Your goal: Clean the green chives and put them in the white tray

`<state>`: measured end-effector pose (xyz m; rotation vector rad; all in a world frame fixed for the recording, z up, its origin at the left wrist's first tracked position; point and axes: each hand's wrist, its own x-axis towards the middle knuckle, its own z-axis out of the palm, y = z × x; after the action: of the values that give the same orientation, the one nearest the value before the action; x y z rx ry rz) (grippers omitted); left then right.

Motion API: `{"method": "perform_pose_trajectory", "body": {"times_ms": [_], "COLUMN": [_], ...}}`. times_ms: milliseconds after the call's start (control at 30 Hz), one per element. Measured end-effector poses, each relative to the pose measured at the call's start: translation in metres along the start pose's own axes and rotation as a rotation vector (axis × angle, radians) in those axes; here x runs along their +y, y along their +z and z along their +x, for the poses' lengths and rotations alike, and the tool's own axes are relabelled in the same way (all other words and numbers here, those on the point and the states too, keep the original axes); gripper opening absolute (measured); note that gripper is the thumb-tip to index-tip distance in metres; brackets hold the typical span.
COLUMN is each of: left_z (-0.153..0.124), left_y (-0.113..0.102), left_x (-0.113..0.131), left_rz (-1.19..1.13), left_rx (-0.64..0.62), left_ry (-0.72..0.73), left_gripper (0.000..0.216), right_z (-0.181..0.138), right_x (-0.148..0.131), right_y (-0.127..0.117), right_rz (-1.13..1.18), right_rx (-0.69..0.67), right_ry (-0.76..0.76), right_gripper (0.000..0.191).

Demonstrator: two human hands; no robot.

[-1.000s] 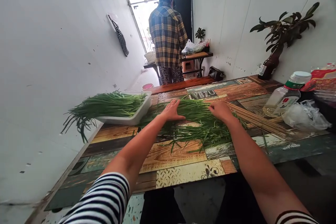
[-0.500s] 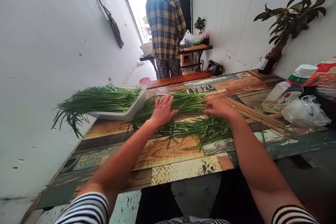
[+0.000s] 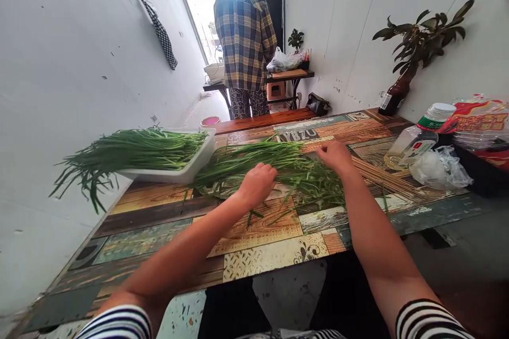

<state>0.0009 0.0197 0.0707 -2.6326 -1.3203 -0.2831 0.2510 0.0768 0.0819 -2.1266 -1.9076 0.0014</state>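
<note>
My left hand (image 3: 258, 184) hovers over the near side of the greens, palm down and fingers curled in; whatever it may hold is hidden. At the stem ends my right hand (image 3: 334, 156) has thumb and fingers pinched together, with the contents too small to make out. Between them lies a bunch of long green chives (image 3: 254, 156) on the table. A looser, tangled pile of chive bits (image 3: 320, 185) sits below my right hand. To the right a bundle of thin bamboo skewers (image 3: 384, 177) lies spread out.
A white tray (image 3: 194, 164) heaped with chives stands at the left, leaves hanging over the table edge. At the right are a plastic bottle (image 3: 413, 140), a crumpled plastic bag (image 3: 441, 169) and a brown bottle (image 3: 393, 95) holding a plant. Another person (image 3: 244, 37) stands behind, back turned.
My left hand has come nearer to me and its spread fingers have curled. My right hand has lifted slightly away from the stem ends. The view has shifted a little.
</note>
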Motion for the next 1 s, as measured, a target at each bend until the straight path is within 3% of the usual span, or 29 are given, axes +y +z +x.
{"method": "perform_pose_trajectory", "body": {"times_ms": [133,200,300,400,567,633,733,800,1000], "left_z": [-0.011,-0.016,-0.021,-0.028,-0.051,-0.056,-0.055,-0.049,-0.029], "left_y": [0.006,0.016,0.028,0.033,0.025,0.02,0.016,0.016,0.038], "left_x": [-0.007,-0.008,-0.007,-0.009,-0.023,-0.033,-0.044,-0.045,-0.015], "left_rz": [0.099,0.08,0.009,-0.03,-0.22,-0.306,-0.35,-0.364,-0.436], "left_rx": [0.348,0.427,0.364,0.178,-0.106,-0.198,-0.323,-0.312,0.012], "left_ry": [0.074,0.053,-0.001,-0.003,0.078,0.073,0.111,0.12,-0.063], "left_gripper": [0.021,0.025,0.028,0.027,0.046,0.052,0.063,0.064,0.053], "right_z": [0.0,0.0,0.0,-0.001,-0.008,-0.01,-0.012,-0.015,-0.019], "right_x": [0.001,0.001,0.0,-0.001,0.004,0.01,0.017,0.018,0.011], "right_y": [-0.003,-0.005,-0.008,-0.008,0.006,0.013,0.018,0.017,0.017], "right_rz": [0.085,0.12,0.193,0.329,0.486,0.457,0.445,0.447,0.231], "right_rx": [0.079,0.115,0.172,0.162,-0.203,-0.31,-0.325,-0.334,-0.326], "right_ry": [0.076,0.089,0.073,-0.05,-0.429,-0.451,-0.389,-0.376,-0.588], "right_gripper": [0.033,0.034,0.035,0.035,0.028,0.025,0.023,0.022,0.026]}}
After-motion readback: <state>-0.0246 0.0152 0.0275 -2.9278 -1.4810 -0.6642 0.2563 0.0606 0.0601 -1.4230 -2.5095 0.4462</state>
